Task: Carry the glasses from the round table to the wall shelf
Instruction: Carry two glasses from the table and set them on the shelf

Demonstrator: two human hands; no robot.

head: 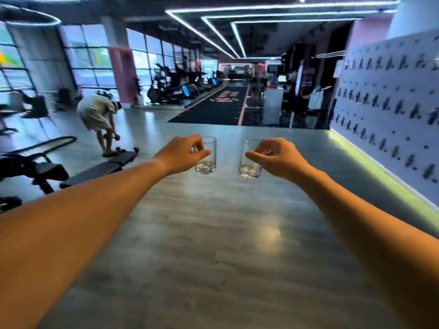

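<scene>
The fingers (198, 148) of the left hand (183, 154) are curled around the near side of a clear glass (207, 160), gripping it just below the rim, with the thumb tip pressed against its wall. The fingers (253, 156) of the right hand (278, 157) are clamped the same way on a 2nd clear glass (249, 166), thumb stretched across the front of it. Both glasses are upright and look empty, with thick bases, and they are carried in the air side by side, near each other but not touching, above the grey wood-look floor (213, 245). Both bare forearms reach straight out from the lower corners of the view.

Nothing carries the glasses but the hands; neither a round table nor a shelf can be made out here. To the right runs a pale wall (389, 96) printed with rows of small dark figures, a greenish light strip along its foot. To the left, a person in a light shirt (96, 115) bends over beside a black weight bench (104, 167). Further off, a dark track mat (218, 105) leads past a row of exercise machines (175, 89) by tall windows, under angular ceiling light lines (213, 36). The background is blurred.
</scene>
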